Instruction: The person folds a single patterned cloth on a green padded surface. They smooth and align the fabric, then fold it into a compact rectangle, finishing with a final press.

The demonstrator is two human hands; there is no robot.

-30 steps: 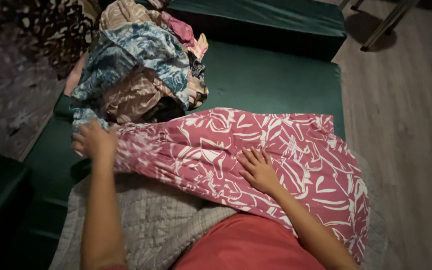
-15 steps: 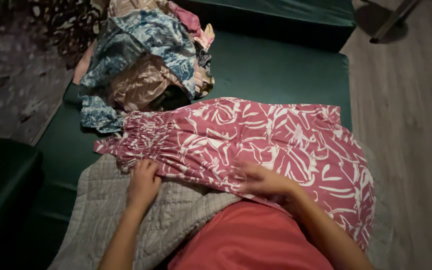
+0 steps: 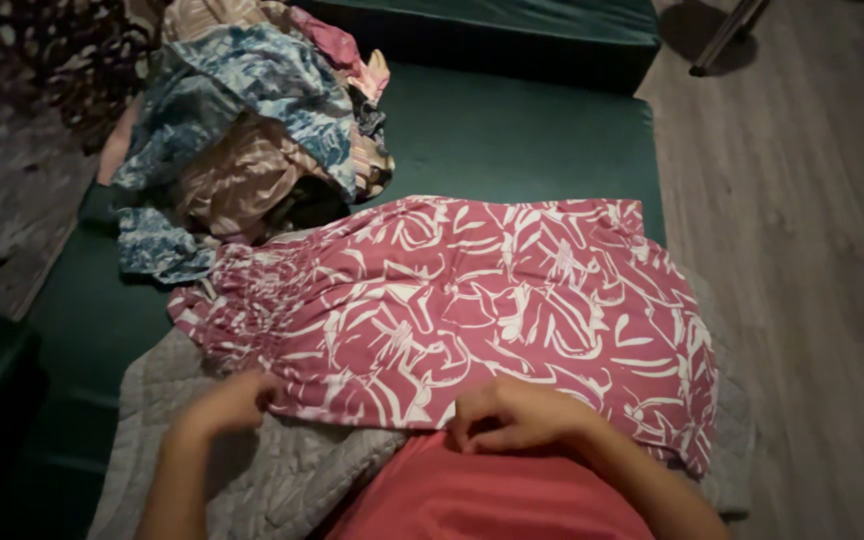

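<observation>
A pink dress [image 3: 472,300] with a white leaf print lies spread flat across a green mattress [image 3: 532,140] and a grey quilted cloth [image 3: 252,470]. My left hand [image 3: 227,402] pinches the dress's near hem below its gathered top. My right hand [image 3: 512,415] grips the same near hem further right, fingers curled over the fabric edge.
A heap of patterned clothes [image 3: 242,130], blue, beige and pink, sits at the mattress's far left. Wooden floor [image 3: 802,200] runs along the right side. A patterned rug [image 3: 12,150] lies to the left. My red garment [image 3: 482,500] fills the bottom middle.
Both hands have drawn back toward me from the top of the dress to its near hem. The dress has been smoothed out flatter and shifted slightly.
</observation>
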